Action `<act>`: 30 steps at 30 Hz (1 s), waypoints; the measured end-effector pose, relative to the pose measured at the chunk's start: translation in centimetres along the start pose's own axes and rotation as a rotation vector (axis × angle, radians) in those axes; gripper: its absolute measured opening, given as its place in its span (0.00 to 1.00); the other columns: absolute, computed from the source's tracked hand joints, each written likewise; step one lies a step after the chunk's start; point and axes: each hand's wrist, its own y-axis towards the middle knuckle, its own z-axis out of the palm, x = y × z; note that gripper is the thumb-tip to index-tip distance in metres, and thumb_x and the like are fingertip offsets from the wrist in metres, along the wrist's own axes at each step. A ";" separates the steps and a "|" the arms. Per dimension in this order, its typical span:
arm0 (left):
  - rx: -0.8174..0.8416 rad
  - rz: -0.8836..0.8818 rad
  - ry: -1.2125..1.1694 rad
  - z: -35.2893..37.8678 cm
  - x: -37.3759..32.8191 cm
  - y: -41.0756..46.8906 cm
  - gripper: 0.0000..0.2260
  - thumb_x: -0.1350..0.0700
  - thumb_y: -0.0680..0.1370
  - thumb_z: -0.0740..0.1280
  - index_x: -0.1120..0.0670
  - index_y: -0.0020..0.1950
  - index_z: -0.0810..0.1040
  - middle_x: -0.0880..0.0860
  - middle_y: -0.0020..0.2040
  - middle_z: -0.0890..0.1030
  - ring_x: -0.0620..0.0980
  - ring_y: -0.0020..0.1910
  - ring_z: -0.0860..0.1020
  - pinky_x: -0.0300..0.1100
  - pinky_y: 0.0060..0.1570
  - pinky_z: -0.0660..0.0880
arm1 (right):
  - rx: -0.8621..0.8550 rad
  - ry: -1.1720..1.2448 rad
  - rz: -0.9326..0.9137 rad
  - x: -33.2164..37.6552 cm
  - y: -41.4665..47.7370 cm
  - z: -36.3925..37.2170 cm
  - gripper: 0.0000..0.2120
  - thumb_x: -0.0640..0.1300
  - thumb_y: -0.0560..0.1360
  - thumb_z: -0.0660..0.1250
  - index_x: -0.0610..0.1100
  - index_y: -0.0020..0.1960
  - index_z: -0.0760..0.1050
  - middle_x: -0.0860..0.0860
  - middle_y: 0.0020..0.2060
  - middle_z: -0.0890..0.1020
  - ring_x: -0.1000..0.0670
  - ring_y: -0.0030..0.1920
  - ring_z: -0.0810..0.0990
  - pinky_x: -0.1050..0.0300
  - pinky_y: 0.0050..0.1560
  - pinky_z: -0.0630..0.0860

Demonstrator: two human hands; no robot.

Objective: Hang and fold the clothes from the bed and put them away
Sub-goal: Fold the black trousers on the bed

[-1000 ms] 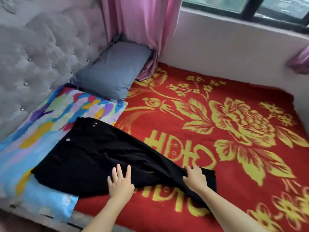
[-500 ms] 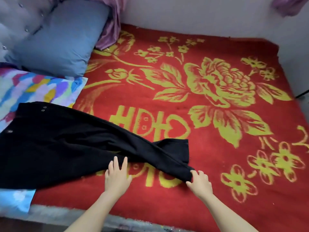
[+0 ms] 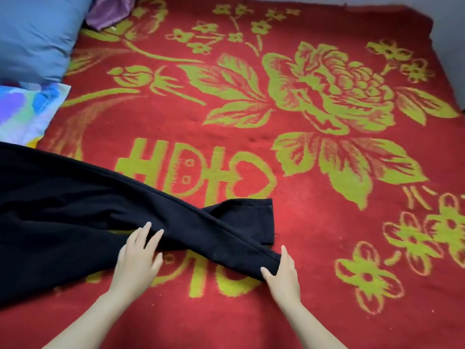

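Note:
Black trousers (image 3: 83, 212) lie across the red blanket (image 3: 314, 172), waist end off the left edge, the two legs crossing near the middle. One leg's hem (image 3: 261, 212) lies folded back toward the far side. My left hand (image 3: 139, 255) rests flat, its straight fingers pressing on the near edge of the trousers. At the end of the nearer leg my right hand (image 3: 283, 270) holds the cloth between its spread thumb and fingers.
A blue-grey pillow (image 3: 32, 34) sits at the far left, with a multicoloured pillow (image 3: 27, 107) just in front of it. A pink curtain end (image 3: 110, 8) lies on the blanket's far edge. A pale wall (image 3: 450, 34) bounds the right side.
The view has swung down and right along the bed. My right hand has slid to the very end of the nearer leg; my left hand has stayed flat on the trousers' near edge.

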 end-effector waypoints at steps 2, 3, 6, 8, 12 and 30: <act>0.017 -0.027 0.029 0.2 0.5 1.6 0.24 0.59 0.74 0.69 0.57 0.70 0.71 0.58 0.73 0.65 0.59 0.71 0.63 0.56 0.64 0.65 | -0.007 0.109 0.074 -0.2 0.8 0.3 0.37 0.48 0.75 0.67 0.45 0.77 0.50 0.47 0.72 0.64 0.45 0.70 0.64 0.51 0.65 0.65; 0.025 -0.023 0.048 0.3 0.8 2.4 0.24 0.58 0.76 0.68 0.55 0.72 0.69 0.57 0.75 0.62 0.58 0.72 0.61 0.54 0.65 0.64 | -0.015 0.156 0.102 -0.1 1.1 0.4 0.36 0.47 0.74 0.68 0.43 0.76 0.54 0.45 0.70 0.67 0.44 0.70 0.65 0.52 0.65 0.65; 0.056 0.006 0.115 0.1 1.1 4.8 0.26 0.54 0.79 0.63 0.51 0.76 0.61 0.53 0.77 0.56 0.55 0.73 0.58 0.50 0.66 0.63 | -0.081 0.247 0.134 0.5 1.9 -0.2 0.20 0.41 0.73 0.69 0.41 0.63 0.71 0.45 0.55 0.78 0.43 0.60 0.75 0.56 0.53 0.68; 0.079 0.005 0.120 0.0 1.2 6.4 0.27 0.53 0.79 0.62 0.50 0.77 0.58 0.54 0.77 0.55 0.55 0.74 0.57 0.50 0.65 0.64 | -0.126 0.311 0.098 1.0 2.0 -1.2 0.08 0.36 0.71 0.69 0.43 0.48 0.74 0.49 0.42 0.78 0.44 0.49 0.77 0.57 0.43 0.66; 0.128 -0.169 -0.075 -1.0 1.8 9.7 0.30 0.53 0.79 0.64 0.45 0.77 0.53 0.56 0.78 0.52 0.55 0.75 0.52 0.55 0.66 0.62 | -0.161 0.490 -0.127 2.5 2.1 -4.5 0.12 0.32 0.72 0.68 0.46 0.38 0.69 0.52 0.33 0.73 0.55 0.35 0.70 0.67 0.33 0.65; 0.163 -0.523 -0.054 -4.8 4.2 21.6 0.31 0.44 0.77 0.64 0.46 0.77 0.55 0.59 0.76 0.55 0.59 0.75 0.48 0.60 0.70 0.51 | -0.370 0.093 -0.268 15.2 17.9 -11.0 0.20 0.39 0.77 0.63 0.43 0.68 0.65 0.39 0.55 0.77 0.39 0.56 0.74 0.55 0.52 0.66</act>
